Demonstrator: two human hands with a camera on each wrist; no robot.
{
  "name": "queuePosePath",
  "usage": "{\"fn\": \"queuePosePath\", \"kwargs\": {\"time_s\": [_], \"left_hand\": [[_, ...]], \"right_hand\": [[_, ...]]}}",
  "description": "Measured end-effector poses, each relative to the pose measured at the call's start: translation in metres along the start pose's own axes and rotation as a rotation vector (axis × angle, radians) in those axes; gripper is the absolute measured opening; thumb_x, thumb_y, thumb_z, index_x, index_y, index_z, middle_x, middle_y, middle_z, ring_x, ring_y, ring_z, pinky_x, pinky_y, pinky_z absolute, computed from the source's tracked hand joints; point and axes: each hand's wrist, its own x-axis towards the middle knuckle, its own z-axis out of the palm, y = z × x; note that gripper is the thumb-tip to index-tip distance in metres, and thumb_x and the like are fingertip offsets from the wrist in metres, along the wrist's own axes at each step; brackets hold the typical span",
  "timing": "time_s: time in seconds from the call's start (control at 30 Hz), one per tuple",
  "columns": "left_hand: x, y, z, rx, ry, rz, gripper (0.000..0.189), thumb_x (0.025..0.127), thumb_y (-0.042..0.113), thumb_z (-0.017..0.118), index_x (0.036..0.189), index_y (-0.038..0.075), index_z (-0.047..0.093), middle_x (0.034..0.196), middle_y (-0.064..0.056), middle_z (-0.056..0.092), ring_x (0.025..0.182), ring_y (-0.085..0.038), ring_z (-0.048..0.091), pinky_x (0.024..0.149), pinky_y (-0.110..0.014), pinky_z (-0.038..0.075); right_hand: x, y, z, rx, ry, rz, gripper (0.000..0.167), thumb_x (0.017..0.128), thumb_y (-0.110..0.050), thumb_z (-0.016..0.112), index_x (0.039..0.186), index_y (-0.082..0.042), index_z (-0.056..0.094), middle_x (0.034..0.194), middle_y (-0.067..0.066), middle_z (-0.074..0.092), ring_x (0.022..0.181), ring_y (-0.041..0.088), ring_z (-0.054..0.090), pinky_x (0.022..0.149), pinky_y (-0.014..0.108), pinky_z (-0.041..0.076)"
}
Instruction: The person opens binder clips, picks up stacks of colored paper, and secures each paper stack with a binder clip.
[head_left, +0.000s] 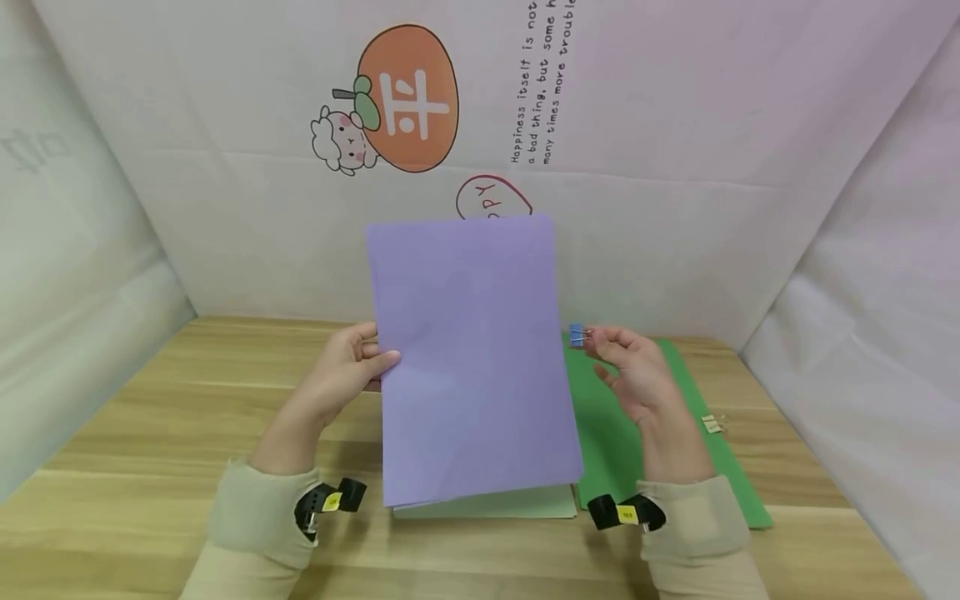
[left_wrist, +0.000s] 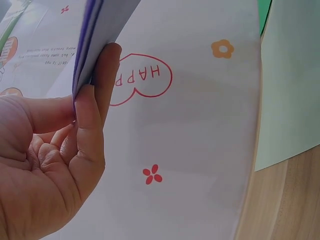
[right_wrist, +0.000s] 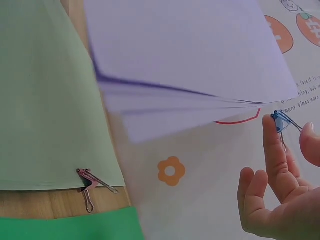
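Note:
Several purple paper sheets stand raised in front of me in the head view. My left hand pinches their left edge between thumb and fingers. In the left wrist view, the sheets appear edge-on within the grip of the left hand. To the right of the sheets, my right hand holds a small blue binder clip by its wire handles, apart from the paper. The right wrist view shows the blue clip near the sheets' corner, and the purple sheets slightly fanned at one edge.
Light green paper lies on the wooden table below, with a dark pink binder clip on its edge. At the right lies green paper, clipped by a pale yellow binder clip. Printed white cloth rises behind.

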Motion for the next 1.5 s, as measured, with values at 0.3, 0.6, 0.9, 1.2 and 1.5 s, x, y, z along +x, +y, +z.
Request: {"fn": "queuePosePath", "kwargs": {"time_s": [0.3, 0.6, 0.9, 1.2, 1.5], "left_hand": [[-0.0001, 0.0003, -0.0006, -0.003, 0.003, 0.005, 0.042, 0.099, -0.003, 0.053, 0.14, -0.009, 0.046, 0.109, -0.025, 0.072, 0.075, -0.008, 0.072, 0.07, -0.027, 0.061], [0.0, 0.0017, -0.0003, 0.0, 0.003, 0.005, 0.041, 0.099, -0.003, 0.053, 0.139, -0.01, 0.046, 0.112, -0.028, 0.07, 0.076, -0.008, 0.072, 0.07, -0.026, 0.061], [-0.0004, 0.0019, 0.0006, 0.005, -0.007, 0.015, 0.04, 0.1, -0.002, 0.053, 0.139, -0.009, 0.047, 0.113, -0.029, 0.069, 0.078, -0.01, 0.072, 0.071, -0.027, 0.061], [-0.0013, 0.0016, 0.0016, 0.006, -0.013, 0.018, 0.04, 0.099, -0.002, 0.054, 0.138, -0.009, 0.048, 0.113, -0.028, 0.07, 0.078, -0.009, 0.072, 0.072, -0.029, 0.061], [-0.0008, -0.0007, -0.0001, 0.005, -0.004, 0.018, 0.043, 0.1, -0.001, 0.054, 0.141, -0.006, 0.047, 0.113, -0.028, 0.07, 0.078, -0.009, 0.072, 0.072, -0.028, 0.061]], "right_hand": [[0.0006, 0.002, 0.003, -0.004, 0.004, 0.01, 0.018, 0.101, -0.023, 0.057, 0.088, -0.028, 0.068, 0.093, -0.017, 0.065, 0.099, 0.002, 0.056, 0.099, 0.032, 0.033], [0.0011, 0.003, 0.0036, -0.015, 0.002, 0.012, 0.015, 0.1, -0.024, 0.06, 0.087, -0.027, 0.068, 0.095, -0.017, 0.065, 0.1, 0.003, 0.057, 0.099, 0.032, 0.033], [0.0015, 0.0033, 0.0066, -0.031, -0.036, -0.003, 0.018, 0.101, -0.023, 0.059, 0.086, -0.028, 0.068, 0.091, -0.017, 0.066, 0.097, 0.003, 0.059, 0.098, 0.032, 0.033], [0.0018, 0.0051, 0.0099, -0.029, -0.071, -0.003, 0.022, 0.102, -0.021, 0.057, 0.082, -0.025, 0.064, 0.091, -0.017, 0.067, 0.096, 0.003, 0.06, 0.097, 0.033, 0.033], [0.0027, 0.007, 0.0097, -0.067, -0.112, -0.017, 0.011, 0.102, -0.028, 0.057, 0.104, -0.024, 0.066, 0.093, -0.016, 0.068, 0.101, 0.004, 0.06, 0.102, 0.037, 0.033]]}}
